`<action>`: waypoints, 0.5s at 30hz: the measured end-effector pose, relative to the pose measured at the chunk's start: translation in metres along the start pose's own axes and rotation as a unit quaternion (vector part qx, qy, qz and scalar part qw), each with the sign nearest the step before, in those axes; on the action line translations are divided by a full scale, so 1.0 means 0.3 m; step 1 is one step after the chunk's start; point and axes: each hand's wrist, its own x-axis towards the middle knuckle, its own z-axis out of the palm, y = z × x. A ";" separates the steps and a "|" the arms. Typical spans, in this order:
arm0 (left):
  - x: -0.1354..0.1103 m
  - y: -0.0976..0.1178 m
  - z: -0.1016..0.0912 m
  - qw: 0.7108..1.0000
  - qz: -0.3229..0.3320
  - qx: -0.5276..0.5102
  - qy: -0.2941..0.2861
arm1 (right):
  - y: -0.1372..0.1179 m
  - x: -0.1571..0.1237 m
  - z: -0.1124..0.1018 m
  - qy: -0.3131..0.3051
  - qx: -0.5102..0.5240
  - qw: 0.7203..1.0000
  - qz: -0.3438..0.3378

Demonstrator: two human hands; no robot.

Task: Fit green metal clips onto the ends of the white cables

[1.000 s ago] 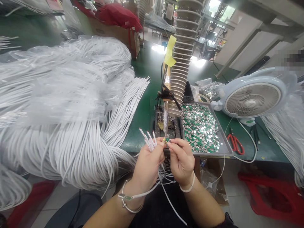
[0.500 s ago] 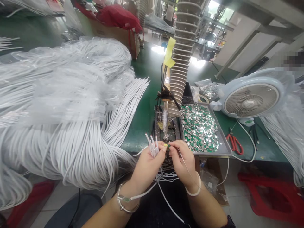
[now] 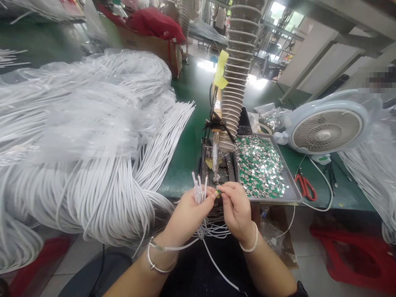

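My left hand (image 3: 190, 212) is closed around several thin white cables (image 3: 199, 189), their stripped ends sticking up above the fingers. My right hand (image 3: 236, 208) pinches a small green connector piece (image 3: 218, 192) against the left thumb, at one cable's tip. Both hands meet just below the tip of a fixed soldering iron (image 3: 215, 154) that points down over its stand. The cables trail down between my forearms.
A metal tray (image 3: 289, 183) heaped with small green and silver connector pieces lies right of the iron. Red scissors (image 3: 305, 185) and a small white fan (image 3: 328, 130) are further right. Big bundles of white cable (image 3: 93, 136) cover the green bench's left side. A ribbed duct (image 3: 236, 70) rises behind.
Both hands have drifted slightly down and toward me, away from the iron's tip. The cable ends in my left hand now stand more upright. The pinch stays closed.
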 end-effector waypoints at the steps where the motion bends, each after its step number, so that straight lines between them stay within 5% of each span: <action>1: 0.002 0.002 0.001 1.000 0.002 -0.005 0.005 | -0.001 -0.003 0.003 0.005 -0.003 1.000 -0.004; 9: 0.013 0.008 0.010 0.998 0.015 -0.017 0.057 | 0.001 -0.028 0.023 0.071 0.033 0.994 0.072; 15: 0.024 0.014 0.011 0.998 0.023 -0.004 0.064 | -0.001 -0.004 0.020 0.069 0.027 0.997 0.030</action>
